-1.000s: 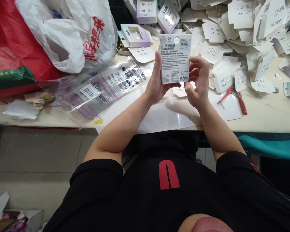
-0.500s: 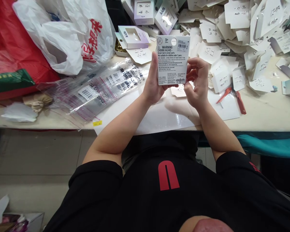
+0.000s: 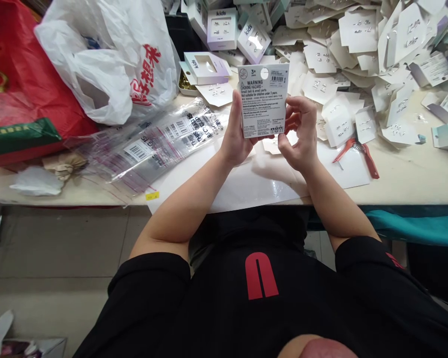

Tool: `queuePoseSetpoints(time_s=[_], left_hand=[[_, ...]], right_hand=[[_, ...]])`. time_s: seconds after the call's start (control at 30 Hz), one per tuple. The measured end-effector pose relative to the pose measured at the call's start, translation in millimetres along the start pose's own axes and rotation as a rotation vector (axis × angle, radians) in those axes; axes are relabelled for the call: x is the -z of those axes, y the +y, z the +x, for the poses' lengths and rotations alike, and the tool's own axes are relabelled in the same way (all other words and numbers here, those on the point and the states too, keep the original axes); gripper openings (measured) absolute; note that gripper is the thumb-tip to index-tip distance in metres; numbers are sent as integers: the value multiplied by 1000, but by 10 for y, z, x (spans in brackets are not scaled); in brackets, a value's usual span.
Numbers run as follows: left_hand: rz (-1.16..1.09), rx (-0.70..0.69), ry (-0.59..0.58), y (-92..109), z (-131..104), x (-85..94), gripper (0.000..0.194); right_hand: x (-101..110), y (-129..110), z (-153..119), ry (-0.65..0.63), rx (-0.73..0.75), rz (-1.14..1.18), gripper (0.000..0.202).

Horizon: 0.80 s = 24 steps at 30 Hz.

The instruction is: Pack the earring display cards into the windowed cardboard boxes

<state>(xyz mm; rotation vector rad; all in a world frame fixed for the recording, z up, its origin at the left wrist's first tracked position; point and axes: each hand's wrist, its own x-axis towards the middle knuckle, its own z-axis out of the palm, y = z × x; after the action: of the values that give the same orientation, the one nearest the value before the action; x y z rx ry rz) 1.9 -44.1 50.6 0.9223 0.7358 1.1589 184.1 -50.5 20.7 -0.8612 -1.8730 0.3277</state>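
Upper centre: left hand (image 3: 234,139), fingers grasping white printed cardboard box (image 3: 263,107); right hand (image 3: 305,136), fingers curled at its edge, grip unclear. Uneven support could drop it onto glossy white sheet (image 3: 246,186).

The white rectangular cardboard pack (image 3: 263,102) is held up at 12 o'clock from the person's chest, nearly upright, its printed face toward the camera and its lettering right way up. Black print covers it: "3+" near 11 o'clock, above a choking-hazard warning, a barcode near 1 o'clock, small symbols near 5. A round hole sits near 12.
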Motion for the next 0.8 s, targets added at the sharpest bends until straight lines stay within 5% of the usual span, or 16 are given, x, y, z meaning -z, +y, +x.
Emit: queuePoseSetpoints(time_s=[0.3, 0.6, 0.8], left_hand=[[14, 58, 42, 34, -5, -2, 82], [222, -72, 149, -30, 15, 45, 93], [142, -20, 104, 3, -11, 17, 94]], right_hand=[[5, 13, -25, -52, -91, -99, 58], [8, 57, -75, -98, -128, -158, 66], [17, 19, -64, -115, -182, -146, 65]])
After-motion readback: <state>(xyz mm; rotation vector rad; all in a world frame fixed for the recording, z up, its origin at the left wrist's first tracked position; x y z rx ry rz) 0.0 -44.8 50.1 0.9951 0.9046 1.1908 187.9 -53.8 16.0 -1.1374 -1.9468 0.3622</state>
